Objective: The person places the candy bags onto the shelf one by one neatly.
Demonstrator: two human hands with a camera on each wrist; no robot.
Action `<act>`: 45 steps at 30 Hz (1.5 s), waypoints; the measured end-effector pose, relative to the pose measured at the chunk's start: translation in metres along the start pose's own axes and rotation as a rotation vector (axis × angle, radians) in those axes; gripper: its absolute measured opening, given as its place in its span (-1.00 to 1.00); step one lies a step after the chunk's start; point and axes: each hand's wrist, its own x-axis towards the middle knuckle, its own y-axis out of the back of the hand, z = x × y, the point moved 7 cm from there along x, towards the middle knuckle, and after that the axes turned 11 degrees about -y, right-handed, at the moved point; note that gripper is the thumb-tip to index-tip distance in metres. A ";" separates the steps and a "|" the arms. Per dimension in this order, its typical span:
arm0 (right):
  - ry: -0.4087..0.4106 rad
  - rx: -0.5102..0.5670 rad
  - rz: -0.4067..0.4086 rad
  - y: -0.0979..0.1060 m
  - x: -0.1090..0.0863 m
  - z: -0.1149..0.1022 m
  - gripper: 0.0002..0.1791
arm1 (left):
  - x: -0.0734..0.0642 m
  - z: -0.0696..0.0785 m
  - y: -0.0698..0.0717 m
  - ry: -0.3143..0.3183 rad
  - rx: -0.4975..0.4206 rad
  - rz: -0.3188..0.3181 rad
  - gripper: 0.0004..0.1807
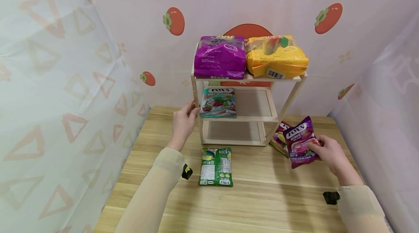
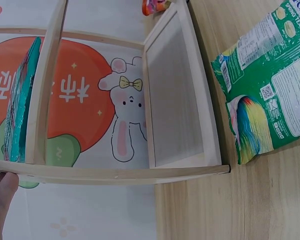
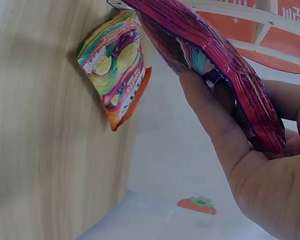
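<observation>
My right hand [image 1: 332, 153] pinches a purple Fox's Berries candy bag [image 1: 299, 142] by its edge, thumb on the front, raised over the right side of the table. In the right wrist view the candy bag [image 3: 230, 75] shows edge-on between thumb and fingers. With my left hand [image 1: 184, 122] I grip the left upright of a small wooden shelf [image 1: 239, 119] at its middle level. A teal Mint Blossom bag [image 1: 218, 103] stands on that middle tier, close to the hand. In front of the shelf, a green Spring Tea bag [image 1: 216, 167] lies back side up on the table.
On the top tier sit a large purple bag [image 1: 220, 58] and a yellow bag [image 1: 276, 56], side by side. A colourful fruit candy bag [image 3: 115, 70] lies by the shelf's right foot, partly behind the held bag in the head view. Printed cloth walls [image 1: 157, 51] enclose the wooden table [image 1: 255, 196].
</observation>
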 end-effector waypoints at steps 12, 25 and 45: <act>0.040 -0.051 -0.093 -0.007 -0.005 -0.006 -0.63 | 0.000 0.000 0.000 -0.001 -0.005 0.001 -0.56; 0.109 -0.120 -0.146 -0.015 -0.011 -0.010 -0.73 | 0.000 0.001 0.001 -0.019 -0.026 0.012 -0.57; 0.254 -0.299 -0.080 -0.019 -0.016 -0.026 -0.86 | 0.000 0.001 0.001 -0.025 0.004 0.012 -0.57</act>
